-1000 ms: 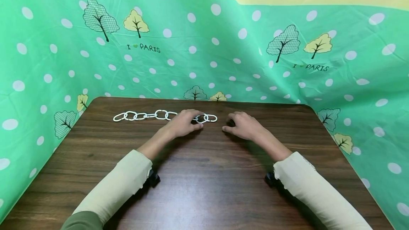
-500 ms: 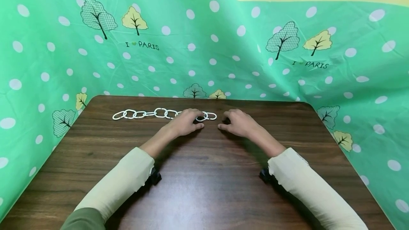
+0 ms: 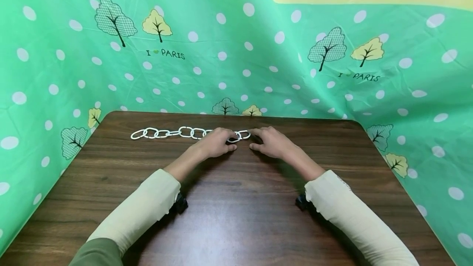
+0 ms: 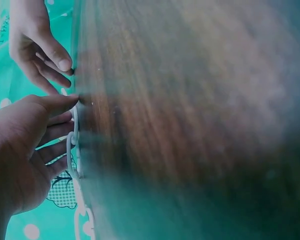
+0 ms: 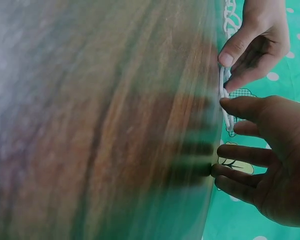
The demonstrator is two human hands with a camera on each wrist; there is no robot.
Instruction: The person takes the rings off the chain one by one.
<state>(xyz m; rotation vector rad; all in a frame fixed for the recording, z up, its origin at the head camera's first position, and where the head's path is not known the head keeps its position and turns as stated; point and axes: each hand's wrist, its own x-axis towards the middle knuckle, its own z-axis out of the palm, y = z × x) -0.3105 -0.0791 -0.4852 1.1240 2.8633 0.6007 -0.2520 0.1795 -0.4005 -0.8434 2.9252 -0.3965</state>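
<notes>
A white plastic chain (image 3: 191, 133) of several oval links lies in a row along the far part of the table. My left hand (image 3: 216, 143) rests over its right portion and hides some links. In the left wrist view, the left hand (image 4: 27, 145) has its fingers loosely extended behind the chain (image 4: 70, 150), thumb apart from them. My right hand (image 3: 273, 143) is at the chain's right end, index fingertip right at the last link. The right wrist view shows the right hand (image 5: 275, 165) with fingers spread and thumb beside the end of the chain (image 5: 227, 112).
The brown wood-grain table (image 3: 236, 216) stretches from the front to a green dotted cloth (image 3: 236, 52) printed with trees, which hangs behind it and along both sides. A black wrist camera (image 3: 180, 203) sits under each cream sleeve (image 3: 136, 206).
My right hand has moved left, from beside the chain to its last link. The left hand has shifted slightly right over the chain, which lies in nearly the same place.
</notes>
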